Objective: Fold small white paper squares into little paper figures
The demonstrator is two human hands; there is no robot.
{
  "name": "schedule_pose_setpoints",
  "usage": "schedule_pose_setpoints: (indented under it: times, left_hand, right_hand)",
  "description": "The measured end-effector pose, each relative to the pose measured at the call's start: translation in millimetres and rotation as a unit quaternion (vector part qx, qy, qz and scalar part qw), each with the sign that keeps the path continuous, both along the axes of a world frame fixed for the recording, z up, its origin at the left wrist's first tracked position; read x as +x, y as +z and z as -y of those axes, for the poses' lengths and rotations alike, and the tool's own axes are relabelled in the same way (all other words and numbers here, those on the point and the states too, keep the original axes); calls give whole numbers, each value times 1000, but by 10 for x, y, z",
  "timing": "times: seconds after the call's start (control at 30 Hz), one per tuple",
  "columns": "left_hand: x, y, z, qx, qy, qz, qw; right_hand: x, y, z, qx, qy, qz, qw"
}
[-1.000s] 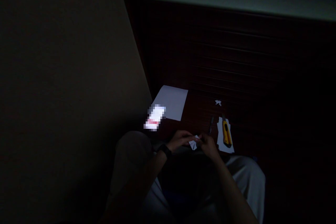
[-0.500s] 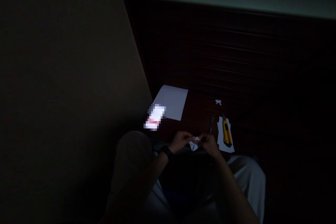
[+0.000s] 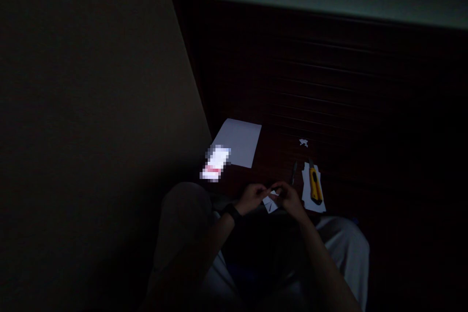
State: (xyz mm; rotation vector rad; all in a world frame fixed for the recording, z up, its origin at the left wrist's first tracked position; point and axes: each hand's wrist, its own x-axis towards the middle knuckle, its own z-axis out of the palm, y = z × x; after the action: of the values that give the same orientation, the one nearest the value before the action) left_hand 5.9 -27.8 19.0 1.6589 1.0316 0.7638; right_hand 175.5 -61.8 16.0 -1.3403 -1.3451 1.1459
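Observation:
Between my two hands is a small folded piece of white paper (image 3: 270,203), with dark lines or creases on its face. My left hand (image 3: 252,197), a dark band at its wrist, pinches the paper's upper left edge. From the other side my right hand (image 3: 288,198) grips the upper right edge with bent fingers. The fingertips of both hands meet near the top of the paper. A dark slim pen-like thing (image 3: 294,172) lies just beyond my right hand. To the right, a yellow utility knife (image 3: 315,185) rests on white paper pieces (image 3: 307,195).
A large white sheet (image 3: 242,141) lies at the back left of the dark table, with a lit, blurred phone-like screen (image 3: 216,163) overlapping its corner. Small paper scraps (image 3: 303,142) lie at the back right. A wall (image 3: 109,83) rises on the left. The room is dim.
My fingers have shifted on the small paper, and the right hand's fingers now arch higher toward the left hand's. The paper has turned slightly. Other things stay where they were.

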Motion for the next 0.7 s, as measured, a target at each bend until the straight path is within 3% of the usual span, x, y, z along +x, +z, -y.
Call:
schedule_pose_setpoints:
  times: [0.27,0.47,0.7]
  left_hand:
    - [21,-27,16,3,11,10,1000]
    - [35,-41,4,-11,58,25,998]
    - [63,-14,16,5,73,17,997]
  right_hand:
    - [15,-24,-19,-9,-9,4,1000]
    - [-29,45,0,7,-15,1,1000]
    - [-33,23,5,-27,-7,-15,1000]
